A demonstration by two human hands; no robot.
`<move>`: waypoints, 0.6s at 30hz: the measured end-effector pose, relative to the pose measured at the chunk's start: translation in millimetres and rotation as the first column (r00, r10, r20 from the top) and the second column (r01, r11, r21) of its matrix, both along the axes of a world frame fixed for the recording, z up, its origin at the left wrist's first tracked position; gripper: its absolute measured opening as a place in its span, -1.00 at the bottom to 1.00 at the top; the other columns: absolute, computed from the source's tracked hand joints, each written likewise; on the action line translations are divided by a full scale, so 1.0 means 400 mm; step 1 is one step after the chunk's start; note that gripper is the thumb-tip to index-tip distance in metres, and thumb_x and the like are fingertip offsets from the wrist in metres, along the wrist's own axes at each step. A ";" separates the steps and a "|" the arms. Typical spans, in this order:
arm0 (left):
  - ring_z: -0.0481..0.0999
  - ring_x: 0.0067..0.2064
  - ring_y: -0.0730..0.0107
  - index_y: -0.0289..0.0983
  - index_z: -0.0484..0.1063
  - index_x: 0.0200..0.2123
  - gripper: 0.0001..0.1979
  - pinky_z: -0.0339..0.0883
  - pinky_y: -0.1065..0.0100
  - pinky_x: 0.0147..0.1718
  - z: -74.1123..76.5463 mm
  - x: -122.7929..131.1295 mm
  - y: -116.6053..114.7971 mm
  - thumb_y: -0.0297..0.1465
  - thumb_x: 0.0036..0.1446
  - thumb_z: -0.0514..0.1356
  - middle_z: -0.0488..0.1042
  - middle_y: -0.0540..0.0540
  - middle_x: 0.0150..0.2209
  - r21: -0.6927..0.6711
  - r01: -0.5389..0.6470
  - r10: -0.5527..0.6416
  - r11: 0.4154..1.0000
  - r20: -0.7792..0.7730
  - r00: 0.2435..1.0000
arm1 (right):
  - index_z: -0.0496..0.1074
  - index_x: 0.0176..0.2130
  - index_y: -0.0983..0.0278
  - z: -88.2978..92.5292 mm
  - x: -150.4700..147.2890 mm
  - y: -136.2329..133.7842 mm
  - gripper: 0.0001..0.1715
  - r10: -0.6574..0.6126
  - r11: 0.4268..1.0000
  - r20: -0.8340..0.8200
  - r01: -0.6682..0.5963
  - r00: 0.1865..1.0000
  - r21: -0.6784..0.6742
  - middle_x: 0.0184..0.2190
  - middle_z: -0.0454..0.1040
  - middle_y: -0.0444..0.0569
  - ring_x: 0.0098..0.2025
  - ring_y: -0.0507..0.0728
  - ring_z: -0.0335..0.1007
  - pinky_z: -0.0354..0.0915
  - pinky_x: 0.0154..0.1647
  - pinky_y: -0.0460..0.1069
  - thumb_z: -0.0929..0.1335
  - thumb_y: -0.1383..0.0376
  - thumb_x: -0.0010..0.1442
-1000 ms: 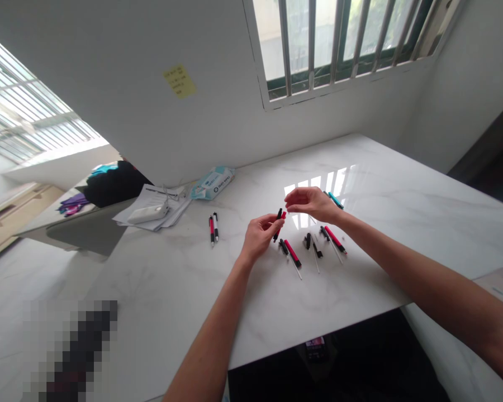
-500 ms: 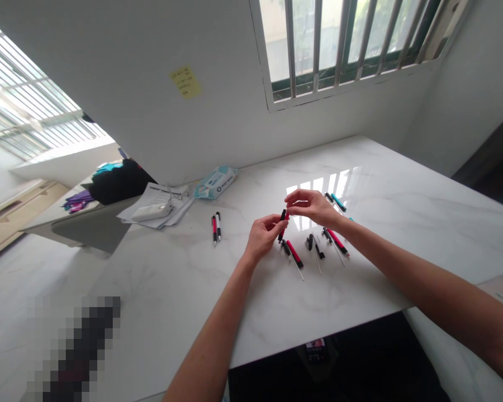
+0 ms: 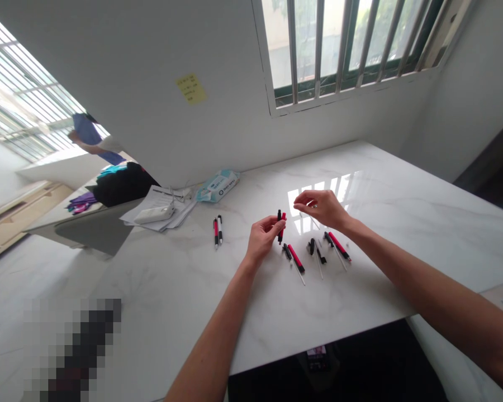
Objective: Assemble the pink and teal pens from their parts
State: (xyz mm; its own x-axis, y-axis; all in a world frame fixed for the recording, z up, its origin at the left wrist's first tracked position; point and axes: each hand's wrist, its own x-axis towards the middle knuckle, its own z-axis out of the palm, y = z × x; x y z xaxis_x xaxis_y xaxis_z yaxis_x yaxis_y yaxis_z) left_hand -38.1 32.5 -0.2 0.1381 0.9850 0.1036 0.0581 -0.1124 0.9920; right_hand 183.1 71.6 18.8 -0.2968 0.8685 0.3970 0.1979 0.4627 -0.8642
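No open container shows on the white marble table (image 3: 381,184); the nearest thing to one is a sealed pack of wet wipes (image 3: 218,186) lying flat near the wall, its contents out of sight. The left hand (image 3: 263,239) is raised just above the tabletop, wrist bent back, its thumb and fingers pinched around the lower part of a red and black pen barrel (image 3: 281,226), which stands nearly upright with its black end on top. The right hand (image 3: 322,207) hovers close to the right of that barrel, apart from it, palm down, with thumb and forefinger pressed together; a thin pale rod seems to slant down from the pinch, but it is too fine to tell for sure what it is. Both forearms reach in from the lower edge of the view, bare. On the table just below the hands lie three groups of pen parts: one red barrel with a black end and a thin white refill (image 3: 295,261), one set of small black pieces with a white refill (image 3: 316,252), and one more red barrel with black tip and refill (image 3: 339,247). To the left, well apart from these, two whole pens (image 3: 217,230) lie side by side, one red, one white. Farther left a stack of papers (image 3: 157,207) bears one white device. One yellow sticky note (image 3: 191,89) is on the wall.
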 end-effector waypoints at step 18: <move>0.61 -0.21 0.29 -0.30 0.66 -0.17 -0.56 0.49 0.29 -0.15 0.018 -0.008 0.004 -0.07 0.04 0.45 0.65 -0.15 -0.25 0.054 -0.049 0.046 0.997 0.046 0.998 | 0.67 -0.29 0.24 -0.010 0.047 0.017 -0.66 -0.253 0.928 0.874 0.360 0.415 0.097 -0.33 0.63 0.12 -0.31 0.22 0.51 0.35 -0.29 0.05 0.51 0.01 0.18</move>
